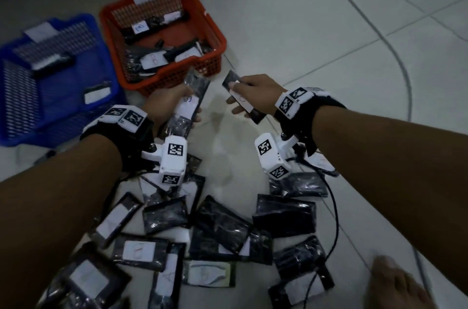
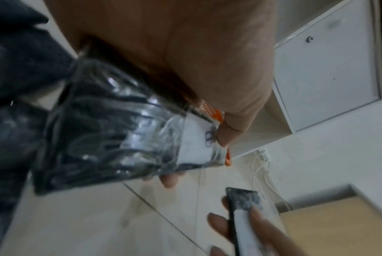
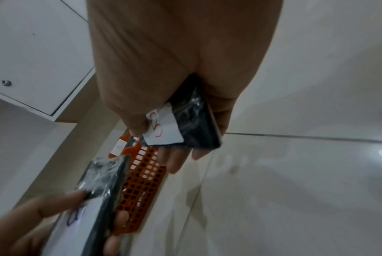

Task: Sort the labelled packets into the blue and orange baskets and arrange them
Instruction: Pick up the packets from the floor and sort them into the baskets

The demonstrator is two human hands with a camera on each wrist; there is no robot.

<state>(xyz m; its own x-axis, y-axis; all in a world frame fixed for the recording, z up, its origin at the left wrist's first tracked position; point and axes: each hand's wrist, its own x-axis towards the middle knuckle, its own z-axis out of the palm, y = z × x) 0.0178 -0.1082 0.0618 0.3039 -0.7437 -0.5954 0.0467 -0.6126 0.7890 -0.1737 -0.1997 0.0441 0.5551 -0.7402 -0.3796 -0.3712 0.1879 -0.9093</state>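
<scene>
While the left hand grips a long packet, the right hand pinches a smaller packet.

White cabinet, tiled floor, black cable, bare foot.

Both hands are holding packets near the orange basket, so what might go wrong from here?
The left hand and right hand each grip a packet; labels look like B, but blur could cause a missort. The orange basket already holds a loose jumble, so tossed packets may land unarranged. Cables trail over the floor pile and could snag.
</scene>
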